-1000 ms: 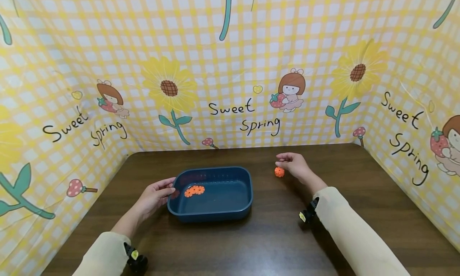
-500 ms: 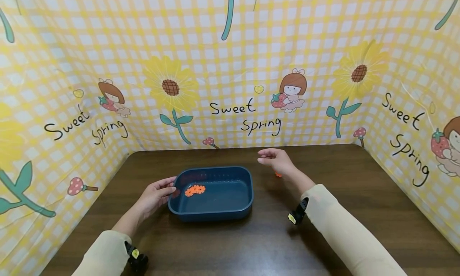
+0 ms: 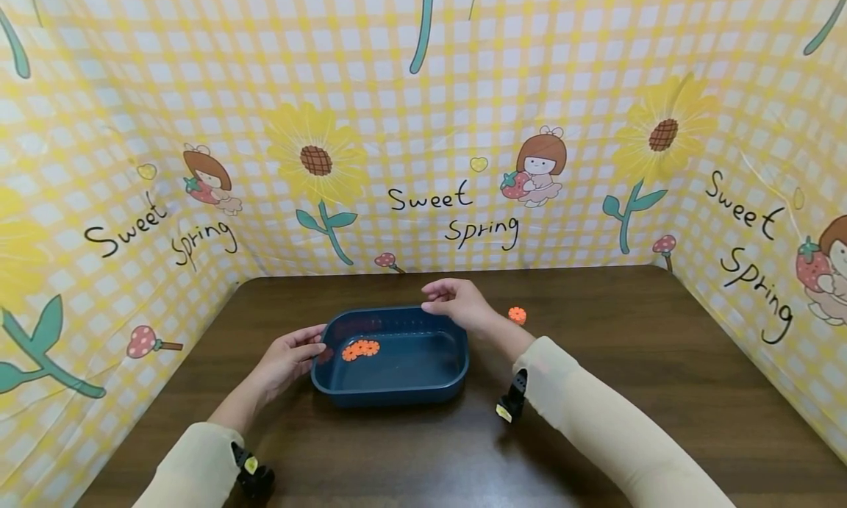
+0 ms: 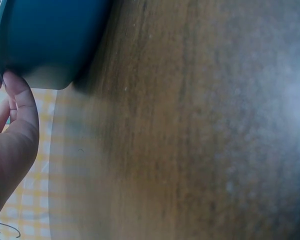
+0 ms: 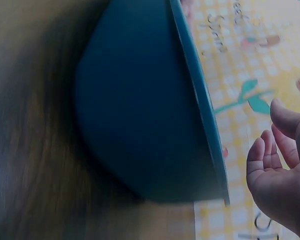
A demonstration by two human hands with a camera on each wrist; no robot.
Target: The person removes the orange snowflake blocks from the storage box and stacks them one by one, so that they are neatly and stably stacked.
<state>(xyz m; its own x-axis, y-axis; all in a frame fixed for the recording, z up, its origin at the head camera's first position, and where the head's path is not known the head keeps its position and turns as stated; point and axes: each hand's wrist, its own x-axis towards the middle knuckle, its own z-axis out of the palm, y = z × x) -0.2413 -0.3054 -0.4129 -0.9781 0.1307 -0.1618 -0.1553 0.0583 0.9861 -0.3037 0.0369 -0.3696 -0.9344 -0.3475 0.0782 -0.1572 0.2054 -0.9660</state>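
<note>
A dark blue plastic tub (image 3: 397, 399) stands on the table. My left hand (image 3: 286, 361) grips its left rim, thumb against the near side; the left wrist view shows the thumb (image 4: 21, 95) at the tub's edge. Several orange flower-shaped pieces (image 3: 361, 350) lie in the tub's left part, overlapping. Above the tub's far right rim hovers my right hand (image 3: 463, 306), its fingers bent and the thumb near the index finger. No piece shows between those fingers in either view, and part of the grip is hidden. One orange flower-shaped piece (image 3: 517, 315) lies on the table behind the right wrist.
The brown wooden table (image 3: 629, 361) runs back to a yellow checked cloth (image 3: 423, 140) that hangs around its back and sides. Each wrist wears a small black camera (image 3: 512, 398) under a cream sleeve (image 3: 582, 412).
My right hand has moved left from beside the orange piece to the tub's far right rim. That piece on the table now shows fully. The left hand keeps its grip on the tub.
</note>
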